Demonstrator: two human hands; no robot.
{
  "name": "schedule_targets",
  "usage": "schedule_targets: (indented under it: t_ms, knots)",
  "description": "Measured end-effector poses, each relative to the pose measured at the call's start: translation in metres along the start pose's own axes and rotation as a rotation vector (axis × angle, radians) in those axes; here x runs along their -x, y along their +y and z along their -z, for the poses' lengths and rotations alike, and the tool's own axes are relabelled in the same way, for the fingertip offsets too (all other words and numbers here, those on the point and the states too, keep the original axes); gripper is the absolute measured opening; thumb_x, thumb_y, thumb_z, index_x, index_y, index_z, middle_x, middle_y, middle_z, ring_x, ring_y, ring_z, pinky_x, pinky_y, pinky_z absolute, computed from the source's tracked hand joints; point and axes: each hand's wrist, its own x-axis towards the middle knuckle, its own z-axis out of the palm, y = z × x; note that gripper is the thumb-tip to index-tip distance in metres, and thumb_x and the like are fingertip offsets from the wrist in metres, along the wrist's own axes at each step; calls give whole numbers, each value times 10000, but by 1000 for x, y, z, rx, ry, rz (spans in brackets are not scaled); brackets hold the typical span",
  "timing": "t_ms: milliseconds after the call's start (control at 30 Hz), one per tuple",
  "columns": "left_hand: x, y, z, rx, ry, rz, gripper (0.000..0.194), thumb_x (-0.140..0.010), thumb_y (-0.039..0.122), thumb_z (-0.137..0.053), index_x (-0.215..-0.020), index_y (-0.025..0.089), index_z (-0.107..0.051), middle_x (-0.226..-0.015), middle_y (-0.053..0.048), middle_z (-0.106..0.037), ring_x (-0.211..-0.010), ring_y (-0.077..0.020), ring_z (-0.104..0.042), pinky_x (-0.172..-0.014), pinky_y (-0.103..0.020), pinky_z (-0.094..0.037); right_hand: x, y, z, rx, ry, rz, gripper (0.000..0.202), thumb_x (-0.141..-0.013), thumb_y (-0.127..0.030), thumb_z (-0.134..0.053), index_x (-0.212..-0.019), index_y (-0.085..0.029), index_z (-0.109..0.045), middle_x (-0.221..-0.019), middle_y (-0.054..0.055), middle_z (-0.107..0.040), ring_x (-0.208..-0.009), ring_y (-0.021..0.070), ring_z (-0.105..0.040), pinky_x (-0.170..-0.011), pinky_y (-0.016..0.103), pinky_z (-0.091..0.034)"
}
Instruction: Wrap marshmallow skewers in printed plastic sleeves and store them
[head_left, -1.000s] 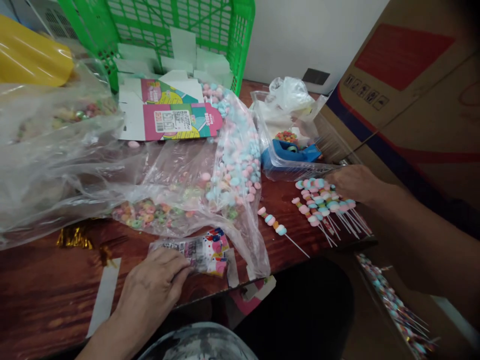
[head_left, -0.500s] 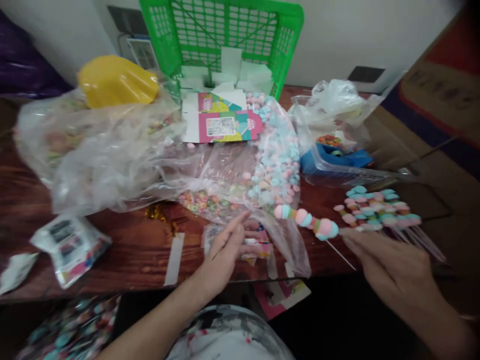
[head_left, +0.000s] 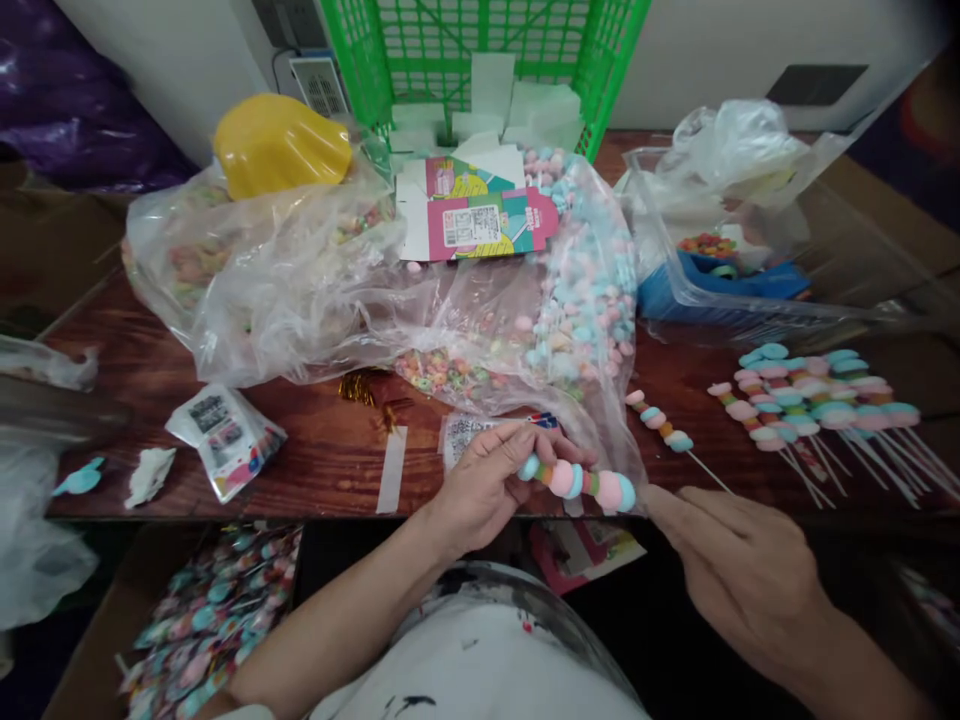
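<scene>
A skewer of pink, blue and green candies (head_left: 576, 482) hangs over the table's front edge between both hands. My right hand (head_left: 739, 550) pinches its stick end at the right. The fingers of my left hand (head_left: 491, 480) are curled round the skewer's left tip. Just beyond, another candy skewer (head_left: 660, 421) lies on the table with its white stick pointing right. Farther right lies a pile of finished-looking candy skewers (head_left: 817, 395), sticks toward the front. Clear bags of pink and blue candies (head_left: 589, 290) and fruit-coloured rings (head_left: 446, 372) lie behind my hands.
A green crate (head_left: 487, 60) stands behind a colourful flattened box (head_left: 476, 222). To the right is a clear tub (head_left: 667, 280); to the left, a yellow scoop (head_left: 281, 148) and white packets (head_left: 225, 440). A box of wrapped candies (head_left: 210, 620) sits below the table.
The held skewer has come left and down, and my left hand has closed round its tip. The view has shifted, showing more of the left side and the skewer lying on the table.
</scene>
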Motion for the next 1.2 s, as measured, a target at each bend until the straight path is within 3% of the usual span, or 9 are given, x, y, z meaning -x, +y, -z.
schedule_targets:
  t_ms: [167, 267, 400, 533, 667, 767, 833, 1067, 1200]
  knots:
    - [5, -9, 0, -167, 104, -164, 252, -885, 351, -547, -740, 151, -599, -934, -69, -650, -954, -222, -635, -834, -342, -495, 7, -39, -25, -17, 74, -109, 429, -795, 7, -454, -1183, -141, -564, -684, 32, -578, -592, 130, -527, -569, 262, -441]
    - [6, -11, 4, -205, 167, -215, 259, -885, 360, -542, -725, 161, -580, -890, -46, -640, -918, -210, -642, -848, -355, -496, 12, -60, -47, -143, 161, -207, 431, -800, 6, -467, -1196, -139, -558, -652, 20, -539, -578, 124, -503, -541, 255, -410]
    - [4, -14, 6, -318, 215, -241, 262, -893, 368, -528, -719, 177, -569, -854, -29, -631, -934, -206, -641, -889, -359, -483, 11, -79, -78, -454, 166, -378, 269, -859, -63, -438, -993, -166, -648, -594, -8, -515, -509, 99, -473, -481, 227, -375]
    - [1, -7, 9, -472, 152, -261, 255, -928, 418, -440, -1020, 243, -601, -1116, -55, -616, -1079, -219, -578, -932, -380, -458, 19, -71, -81, -598, 282, -585, 209, -859, -120, -518, -943, -199, -692, -689, -9, -639, -562, 88, -575, -523, 180, -461]
    - [2, 14, 22, -1142, 81, -388, 458, -893, 414, -502, -1326, 284, -428, -1365, -92, -441, -1215, -259, -428, -1005, -451, -374, 46, -45, -54, -436, 474, -789, 210, -797, -157, -630, -958, -256, -722, -815, -22, -723, -661, 101, -656, -619, 160, -520]
    - [5, 18, 35, -1789, -28, -273, 286, -867, 288, -542, -1137, 211, -599, -1213, -121, -526, -1130, -288, -419, -953, -497, -364, 69, -32, -36, -343, 533, -974, 192, -769, -219, -679, -948, -266, -730, -829, -21, -736, -692, 118, -678, -661, 169, -545]
    - [6, 10, 46, -1985, -62, -242, 206, -880, 202, -488, -1016, 189, -642, -1086, -119, -569, -1014, -269, -455, -864, -472, -402, 79, -29, -31, -318, 496, -997, 187, -762, -251, -686, -943, -263, -733, -829, -13, -738, -704, 131, -685, -691, 186, -558]
    - [2, -14, 73, -1769, -41, -502, 235, -872, 101, -456, -810, 160, -675, -766, -71, -610, -752, -172, -536, -683, -300, -449, 90, -34, -34, -346, 376, -902, 183, -772, -275, -656, -931, -251, -743, -812, 8, -737, -678, 146, -686, -663, 201, -569]
    - [0, -4, 70, -1671, -2, -466, 156, -818, 107, -559, -742, 166, -683, -707, -37, -647, -696, -147, -583, -651, -265, -450, 93, -37, -35, -400, 361, -918, 186, -758, -274, -662, -921, -256, -749, -785, 4, -730, -619, 125, -656, -575, 168, -537]
